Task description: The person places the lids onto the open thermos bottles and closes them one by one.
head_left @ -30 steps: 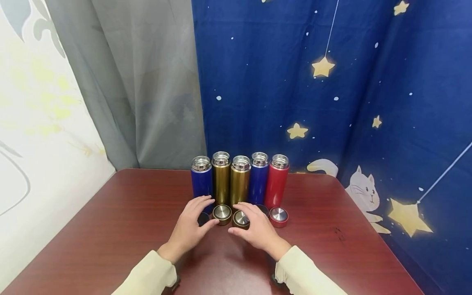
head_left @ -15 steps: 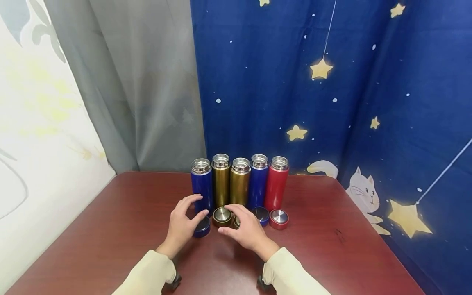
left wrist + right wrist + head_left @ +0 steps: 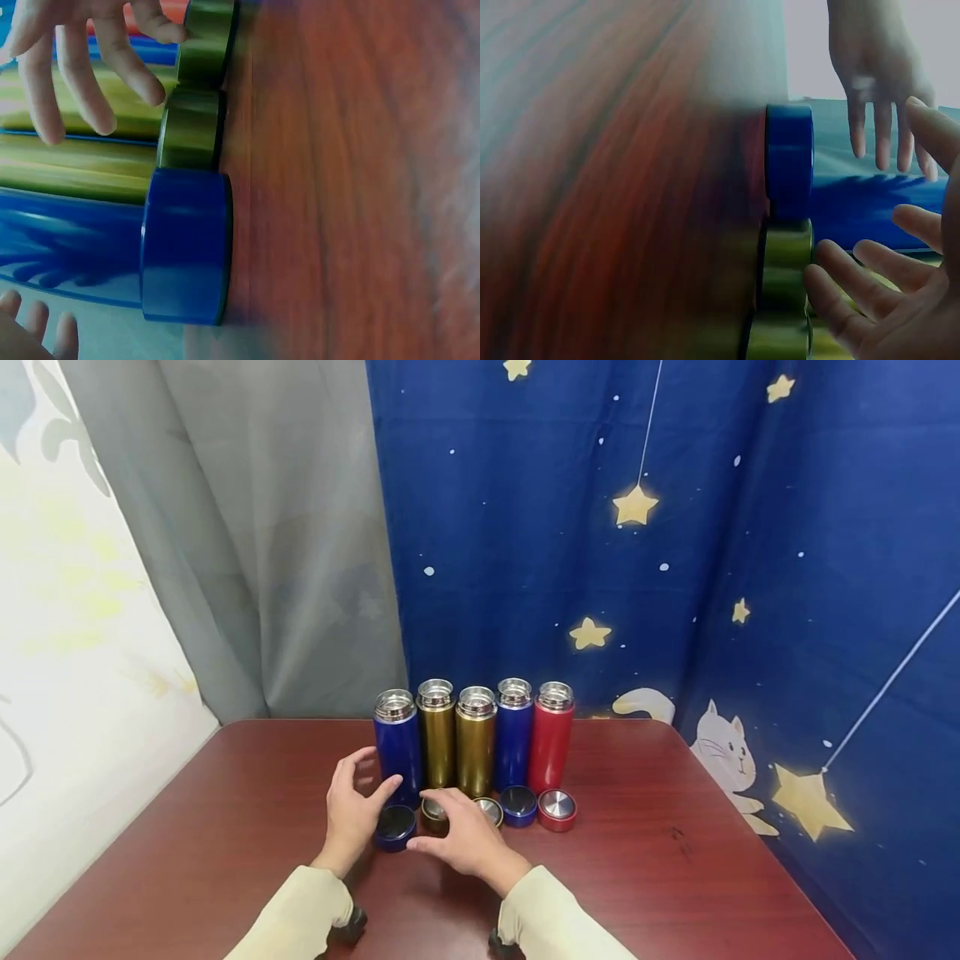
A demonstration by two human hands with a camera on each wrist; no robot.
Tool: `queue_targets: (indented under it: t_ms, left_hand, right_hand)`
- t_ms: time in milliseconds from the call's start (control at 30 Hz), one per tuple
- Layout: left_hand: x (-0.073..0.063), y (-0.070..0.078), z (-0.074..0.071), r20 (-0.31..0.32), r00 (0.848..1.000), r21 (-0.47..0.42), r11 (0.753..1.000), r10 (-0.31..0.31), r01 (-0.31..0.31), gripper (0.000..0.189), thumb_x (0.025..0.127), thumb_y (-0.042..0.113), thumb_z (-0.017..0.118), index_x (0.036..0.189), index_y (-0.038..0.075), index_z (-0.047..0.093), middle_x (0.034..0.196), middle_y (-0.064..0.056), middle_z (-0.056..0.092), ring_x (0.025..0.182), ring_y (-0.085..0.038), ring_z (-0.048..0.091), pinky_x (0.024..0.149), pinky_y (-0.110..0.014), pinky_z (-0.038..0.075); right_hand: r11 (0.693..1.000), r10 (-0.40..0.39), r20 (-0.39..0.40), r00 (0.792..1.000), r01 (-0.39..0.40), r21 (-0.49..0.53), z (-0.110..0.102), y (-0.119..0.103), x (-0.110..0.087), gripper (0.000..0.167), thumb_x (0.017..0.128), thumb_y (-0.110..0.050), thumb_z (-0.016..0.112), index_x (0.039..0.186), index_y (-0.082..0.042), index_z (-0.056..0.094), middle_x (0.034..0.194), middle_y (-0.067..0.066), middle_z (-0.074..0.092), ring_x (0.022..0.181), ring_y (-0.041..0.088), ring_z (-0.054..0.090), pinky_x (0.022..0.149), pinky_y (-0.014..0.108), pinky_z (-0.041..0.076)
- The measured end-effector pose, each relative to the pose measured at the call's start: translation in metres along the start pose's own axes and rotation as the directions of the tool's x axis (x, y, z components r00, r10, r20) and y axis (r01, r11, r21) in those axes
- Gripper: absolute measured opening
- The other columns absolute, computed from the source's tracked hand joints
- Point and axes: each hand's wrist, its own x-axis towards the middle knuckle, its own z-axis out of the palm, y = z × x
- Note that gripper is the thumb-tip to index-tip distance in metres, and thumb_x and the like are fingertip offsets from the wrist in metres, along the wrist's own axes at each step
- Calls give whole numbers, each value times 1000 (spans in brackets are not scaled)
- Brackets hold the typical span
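Note:
Five flasks aren't counted here; several lidless vacuum flasks stand upright in a row: a blue flask at the left end, two gold ones, then blue and red. Their lids lie in front. My left hand is beside the left blue flask, fingers spread and holding nothing. Close to its thumb lies a blue lid. My right hand hovers with relaxed fingers by the gold lids, thumb near the blue lid's right side. It partly hides one gold lid. Both hands face each other across the blue lid in the right wrist view.
Right of my right hand lie a second blue lid and a red lid, before the red flask. The brown table ends at a grey curtain and a blue starry curtain.
Both hands have moved left along the row, the right one from the gold and right blue lids toward the left blue lid. The left blue lid is uncovered. The view has shifted slightly.

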Motion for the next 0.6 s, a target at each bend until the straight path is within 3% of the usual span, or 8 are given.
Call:
queue_targets:
  t_ms: [133, 300, 500, 600]
  left_hand:
    - [3, -2, 4, -10, 1000, 29, 999, -25, 26, 68, 77, 22, 85, 134, 8, 51, 122, -13, 54, 108, -29, 54, 89, -47, 46]
    - [11, -6, 9, 12, 997, -3, 997, -72, 72, 77, 77, 23, 84, 142, 10, 44, 130, -14, 51, 115, -32, 52, 95, -51, 44]
    - [20, -9, 12, 62, 991, -106, 987, -117, 123, 81, 78, 17, 83, 146, 9, 40, 136, -13, 49, 121, -32, 51, 101, -51, 42]
    - [22, -1, 10, 113, 985, -175, 973, -129, 148, 81, 80, 10, 81, 147, 5, 36, 140, -19, 46, 124, -36, 49, 102, -54, 40]
  right_hand:
    - [999, -14, 37, 999, 15, -28, 10, -7, 3, 68, 78, -53, 76, 135, -20, 57, 129, -3, 59, 106, 10, 59, 89, 30, 50]
    - [997, 1, 49, 999, 3, -80, 20, -12, 7, 69, 76, -55, 76, 135, -24, 57, 131, -4, 58, 115, 10, 56, 90, 31, 50]
    - [995, 16, 71, 997, -9, -102, 25, -12, 12, 71, 76, -57, 76, 136, -25, 55, 130, -7, 58, 119, 9, 53, 92, 31, 48]
    - [994, 35, 97, 995, -24, -107, 27, -13, 14, 72, 77, -57, 75, 138, -25, 54, 132, -7, 57, 121, 10, 52, 94, 32, 48]
